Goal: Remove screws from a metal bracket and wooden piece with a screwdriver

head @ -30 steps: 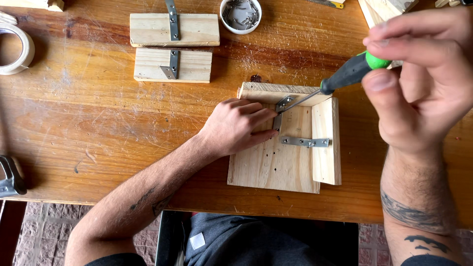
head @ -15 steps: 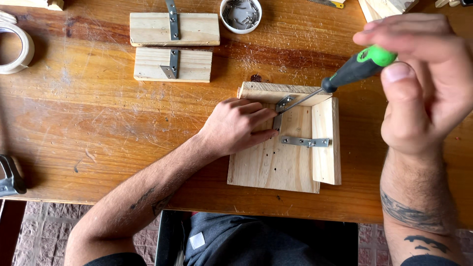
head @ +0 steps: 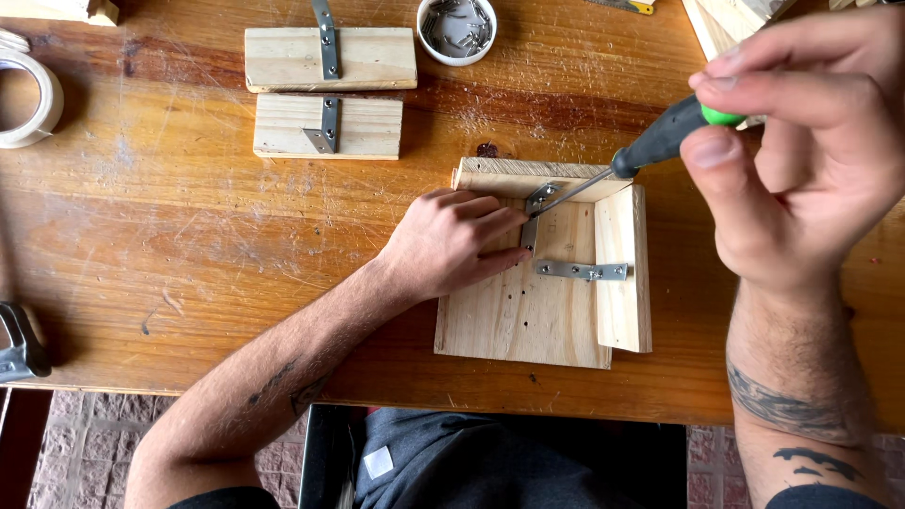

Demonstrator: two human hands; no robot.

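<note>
A pale wooden corner piece (head: 528, 311) lies flat on the table, with raised boards along its far and right sides. My left hand (head: 452, 240) rests on it, fingers pinching a metal angle bracket (head: 535, 209) against the far board. My right hand (head: 811, 151) grips a screwdriver (head: 660, 141) with a black and green handle; its tip meets that bracket. A second flat metal bracket (head: 583, 271) joins the base to the right board.
Two wooden blocks with metal brackets (head: 328, 92) lie at the far left-centre. A white cup of metal parts (head: 456, 28) stands behind. A tape roll (head: 26, 94) sits at the left edge, a dark tool (head: 17, 341) near the front-left corner.
My right hand has turned around the screwdriver handle, fingers shifting their hold. The left hand and the wooden piece have stayed where they were.
</note>
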